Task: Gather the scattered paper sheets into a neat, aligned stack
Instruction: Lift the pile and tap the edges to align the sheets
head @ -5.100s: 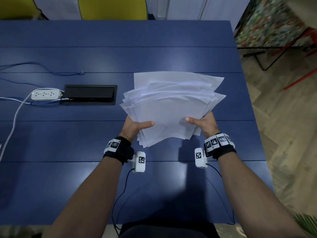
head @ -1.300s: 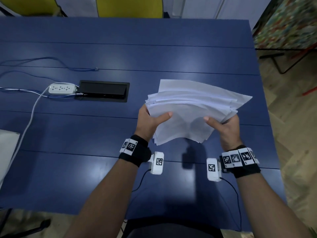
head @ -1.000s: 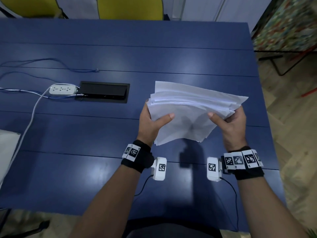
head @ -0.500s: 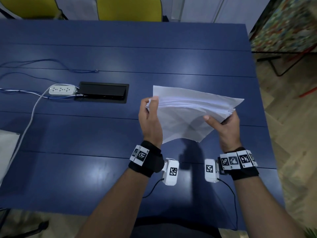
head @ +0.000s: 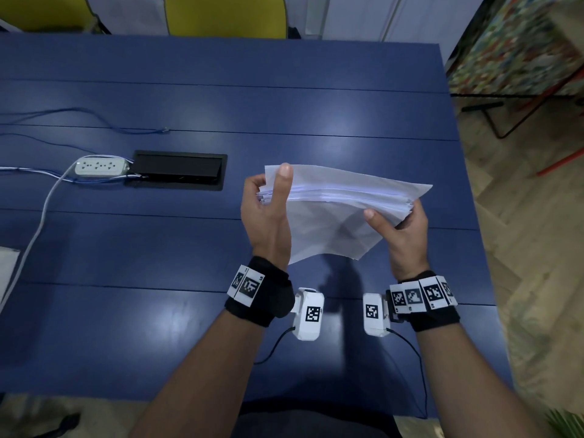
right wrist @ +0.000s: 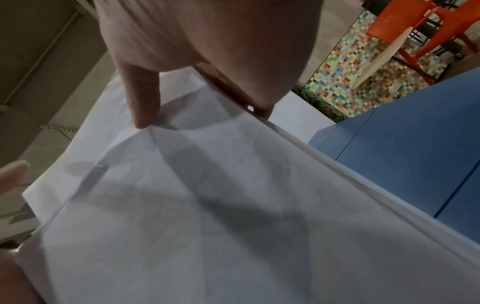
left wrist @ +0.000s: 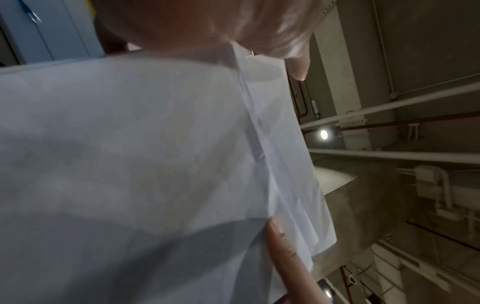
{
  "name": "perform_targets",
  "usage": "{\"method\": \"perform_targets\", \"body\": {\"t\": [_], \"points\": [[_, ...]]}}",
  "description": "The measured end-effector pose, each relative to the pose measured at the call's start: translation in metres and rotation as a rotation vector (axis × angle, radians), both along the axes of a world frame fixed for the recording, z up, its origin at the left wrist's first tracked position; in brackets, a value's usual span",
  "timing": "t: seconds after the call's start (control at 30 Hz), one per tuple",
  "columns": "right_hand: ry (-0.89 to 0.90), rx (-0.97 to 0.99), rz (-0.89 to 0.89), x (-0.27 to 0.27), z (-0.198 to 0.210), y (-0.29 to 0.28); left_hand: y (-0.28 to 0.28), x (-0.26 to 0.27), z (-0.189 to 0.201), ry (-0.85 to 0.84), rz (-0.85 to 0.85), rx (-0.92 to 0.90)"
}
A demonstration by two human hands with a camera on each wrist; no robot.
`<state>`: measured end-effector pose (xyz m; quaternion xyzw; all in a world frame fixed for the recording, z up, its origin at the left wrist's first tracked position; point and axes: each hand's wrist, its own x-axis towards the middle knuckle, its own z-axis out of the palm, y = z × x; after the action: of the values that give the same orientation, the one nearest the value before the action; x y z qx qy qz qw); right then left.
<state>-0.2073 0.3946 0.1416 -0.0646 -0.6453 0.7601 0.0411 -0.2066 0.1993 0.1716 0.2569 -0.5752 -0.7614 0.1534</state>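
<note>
I hold a stack of white paper sheets (head: 331, 222) in the air above the blue table (head: 221, 90), tipped up toward its long edge. My left hand (head: 271, 184) grips the stack's left end, thumb pointing up along the near face and fingers curled behind. My right hand (head: 388, 216) grips the right end, with the thumb pressed on the near face and the fingers behind. Sheet edges along the top still sit slightly staggered. The left wrist view shows the paper (left wrist: 130, 144) between thumb and fingers. In the right wrist view, the paper (right wrist: 207, 205) creases under the thumb.
A white power strip (head: 99, 165) with cables and a black cable hatch (head: 178, 170) lie at the left of the table. A white sheet corner (head: 8, 263) shows at the far left edge. Yellow chairs (head: 224, 14) stand behind. The table's right edge is close to my right hand.
My left hand slid from the near face to the stack's left end, with the thumb now upright. The stack has tipped more upright and its sheets have drawn closer together.
</note>
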Motion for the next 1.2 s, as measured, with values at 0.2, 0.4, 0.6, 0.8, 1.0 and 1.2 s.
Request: {"method": "perform_targets", "body": {"t": [0.2, 0.4, 0.6, 0.8, 1.0, 1.2], "points": [[-0.003, 0.022, 0.006, 0.001, -0.001, -0.001, 0.010, -0.006, 0.004, -0.073, 0.056, -0.046], [0.006, 0.000, 0.017, 0.001, 0.003, -0.002, 0.009, -0.005, 0.002, -0.092, 0.074, -0.016], [0.037, 0.020, 0.047, 0.001, 0.001, -0.001, 0.011, -0.008, 0.007, -0.104, 0.078, -0.016], [0.065, 0.090, 0.070, -0.001, -0.008, 0.005, -0.001, -0.005, -0.009, -0.075, 0.077, 0.018], [0.050, 0.066, 0.070, -0.003, -0.011, 0.006, -0.010, 0.004, -0.026, 0.008, -0.092, -0.004], [-0.054, 0.028, 0.084, -0.005, -0.025, 0.008, -0.024, 0.004, -0.041, -0.071, -0.242, 0.134]]}}
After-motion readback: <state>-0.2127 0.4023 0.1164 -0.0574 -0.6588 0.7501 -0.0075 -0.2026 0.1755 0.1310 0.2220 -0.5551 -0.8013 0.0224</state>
